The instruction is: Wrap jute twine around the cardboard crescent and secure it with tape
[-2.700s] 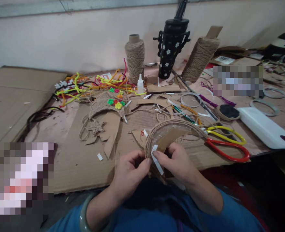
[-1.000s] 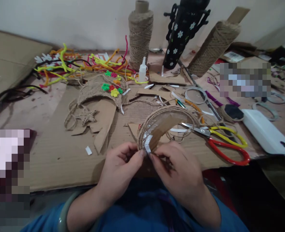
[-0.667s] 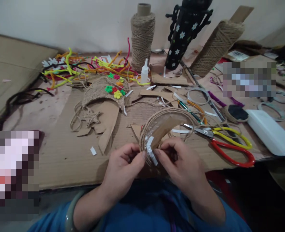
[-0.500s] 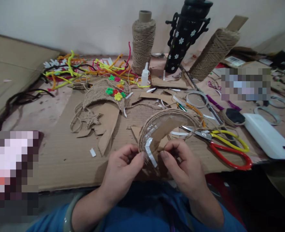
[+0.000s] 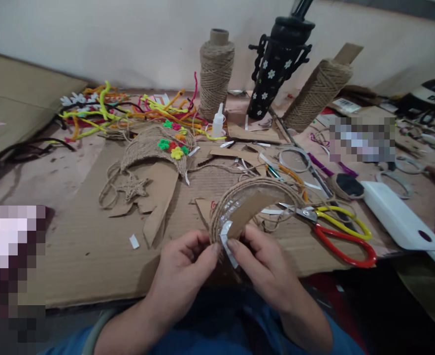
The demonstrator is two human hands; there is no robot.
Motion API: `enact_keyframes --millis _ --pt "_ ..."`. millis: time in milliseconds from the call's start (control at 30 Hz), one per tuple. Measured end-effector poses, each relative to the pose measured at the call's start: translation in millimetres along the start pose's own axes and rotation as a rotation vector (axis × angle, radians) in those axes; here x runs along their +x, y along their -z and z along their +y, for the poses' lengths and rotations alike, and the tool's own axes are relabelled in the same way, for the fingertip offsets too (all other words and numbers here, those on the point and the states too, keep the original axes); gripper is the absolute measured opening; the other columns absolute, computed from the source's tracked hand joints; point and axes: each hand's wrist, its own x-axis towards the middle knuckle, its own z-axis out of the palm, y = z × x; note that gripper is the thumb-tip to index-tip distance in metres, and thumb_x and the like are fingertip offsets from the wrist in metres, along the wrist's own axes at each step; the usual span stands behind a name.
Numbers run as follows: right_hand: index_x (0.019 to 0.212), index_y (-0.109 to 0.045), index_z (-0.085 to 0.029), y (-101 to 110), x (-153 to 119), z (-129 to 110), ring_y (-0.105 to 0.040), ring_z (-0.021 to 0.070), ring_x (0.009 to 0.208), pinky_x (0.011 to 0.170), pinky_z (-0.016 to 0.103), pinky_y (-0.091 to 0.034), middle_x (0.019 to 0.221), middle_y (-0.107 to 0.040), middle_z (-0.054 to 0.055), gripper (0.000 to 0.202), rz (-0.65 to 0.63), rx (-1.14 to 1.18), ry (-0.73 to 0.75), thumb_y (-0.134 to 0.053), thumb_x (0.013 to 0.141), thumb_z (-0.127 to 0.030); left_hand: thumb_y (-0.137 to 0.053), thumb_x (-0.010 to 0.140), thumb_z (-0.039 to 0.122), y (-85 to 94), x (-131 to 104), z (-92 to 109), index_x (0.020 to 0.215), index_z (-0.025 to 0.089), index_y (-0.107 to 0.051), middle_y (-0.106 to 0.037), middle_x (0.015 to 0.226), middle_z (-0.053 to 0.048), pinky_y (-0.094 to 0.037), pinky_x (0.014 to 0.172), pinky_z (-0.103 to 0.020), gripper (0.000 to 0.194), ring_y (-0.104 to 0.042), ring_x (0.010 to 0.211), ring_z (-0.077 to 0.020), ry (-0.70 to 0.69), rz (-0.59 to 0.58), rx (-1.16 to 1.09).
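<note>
A crescent of brown cardboard edged with coiled jute twine (image 5: 250,209) is held between the person's hands at the near edge of a flat corrugated cardboard sheet (image 5: 102,266). The left hand (image 5: 185,268) is clamped on its left rim, thumb in front and fingers bent behind. The right hand (image 5: 263,266) has its thumb against a narrow strip of white tape (image 5: 225,233) on the crescent's inner face; its other fingers are partly hidden, so I cannot tell whether they grip. Scissors with one yellow and one red handle (image 5: 345,236) lie just to the right, blades toward the crescent. Farther left rest a twine-covered crescent with bright flowers (image 5: 145,145) and a small twine star (image 5: 132,188). Behind, a small translucent squeeze bottle (image 5: 217,126) stands near an upright spool of jute twine (image 5: 216,74).
</note>
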Motion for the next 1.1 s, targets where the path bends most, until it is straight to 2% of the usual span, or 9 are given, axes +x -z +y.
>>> enact_keyframes --millis 133,200,300,433,600,933,1100 --pt "0.068 -0.044 -0.020 2 -2 4 -0.047 0.0105 0.061 0.057 0.023 -0.037 0.066 -0.050 -0.003 0.031 0.013 0.024 0.008 -0.037 0.095 -0.034 -0.068 0.072 0.028 1.8 0 -1 0.064 0.015 -0.064 -0.062 0.054 0.001 -0.047 0.053 -0.019 0.016 -0.055 0.052 -0.0099 0.000 0.017 0.048" --pt "0.072 -0.048 -0.021 4 -5 8 -0.046 0.0098 0.059 0.055 0.022 -0.038 0.063 -0.047 -0.004 0.029 0.038 0.066 0.024 -0.037 0.095 -0.035 -0.068 0.073 0.030 2.7 -1 -2 0.066 0.014 -0.065 -0.064 0.057 0.000 -0.048 0.053 -0.020 0.017 -0.056 0.053 -0.0110 0.011 0.022 0.052" --pt "0.080 -0.053 -0.022 9 -9 15 -0.047 0.0093 0.059 0.053 0.020 -0.038 0.065 -0.048 -0.004 0.022 0.131 0.089 0.051 -0.041 0.094 -0.033 -0.069 0.072 0.032 3.2 -1 -4 0.068 0.014 -0.066 -0.065 0.058 -0.001 -0.048 0.051 -0.021 0.019 -0.056 0.052 -0.0112 0.033 0.023 0.034" --pt "0.077 -0.053 -0.022 15 -13 19 -0.044 0.0078 0.055 0.050 0.018 -0.035 0.061 -0.046 -0.006 0.017 0.289 -0.017 0.143 -0.047 0.092 -0.025 -0.070 0.072 0.035 4.0 -1 -6 0.067 0.015 -0.065 -0.063 0.055 0.000 -0.048 0.048 -0.020 0.021 -0.055 0.047 -0.0103 0.076 0.000 -0.010" --pt "0.078 -0.053 -0.023 16 -14 20 -0.044 0.0068 0.053 0.049 0.018 -0.035 0.061 -0.047 -0.007 0.013 0.394 -0.095 0.239 -0.050 0.090 -0.020 -0.070 0.072 0.041 8.1 0 -10 0.073 0.015 -0.068 -0.061 0.058 0.000 -0.047 0.045 -0.020 0.026 -0.054 0.048 -0.0106 0.094 0.004 0.017" --pt "0.080 -0.051 -0.023 16 -11 12 -0.053 0.0065 0.059 0.056 0.019 -0.040 0.067 -0.055 -0.007 0.010 0.357 -0.173 0.350 -0.051 0.087 -0.015 -0.069 0.075 0.036 7.3 1 -9 0.087 0.017 -0.073 -0.067 0.067 -0.002 -0.046 0.057 -0.019 0.023 -0.055 0.061 -0.0111 0.006 0.011 0.044" --pt "0.085 -0.053 -0.023 16 -10 8 -0.057 0.0078 0.063 0.059 0.020 -0.042 0.071 -0.059 -0.005 0.008 0.384 -0.227 0.400 -0.052 0.086 -0.015 -0.069 0.075 0.035 7.0 0 -8 0.091 0.018 -0.074 -0.070 0.070 -0.002 -0.047 0.060 -0.020 0.023 -0.057 0.065 -0.0125 -0.024 -0.005 0.025"
